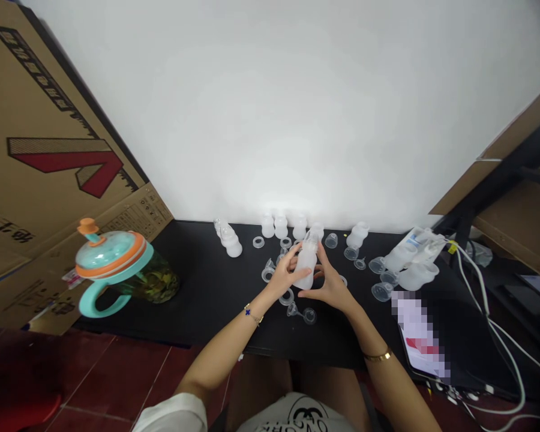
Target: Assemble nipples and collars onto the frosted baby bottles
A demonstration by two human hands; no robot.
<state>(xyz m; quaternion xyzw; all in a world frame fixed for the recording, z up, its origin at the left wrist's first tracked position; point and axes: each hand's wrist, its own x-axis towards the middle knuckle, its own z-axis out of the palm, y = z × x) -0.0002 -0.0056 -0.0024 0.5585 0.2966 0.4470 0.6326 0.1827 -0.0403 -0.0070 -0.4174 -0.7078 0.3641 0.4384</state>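
Observation:
A small frosted baby bottle (306, 264) with a clear cap is held tilted above the table. My left hand (288, 275) is closed around its left side, with the thumb across the front. My right hand (330, 285) curves round the other side, its index finger up near the cap and its thumb by the base. Under and around the hands lie white rings (286, 297) and clear funnel-like pieces (309, 315). Behind stand several open frosted bottles (280, 227). Two capped bottles (231, 241) are farther left.
A teal-lidded jug (117, 264) stands at the left, beside a large cardboard box (49, 150). At right are a plastic bag (409, 249) with bottles, clear domes (381, 291), a phone (420, 342) and white cables (486, 300). A white wall (297, 108) backs the black table (198, 300).

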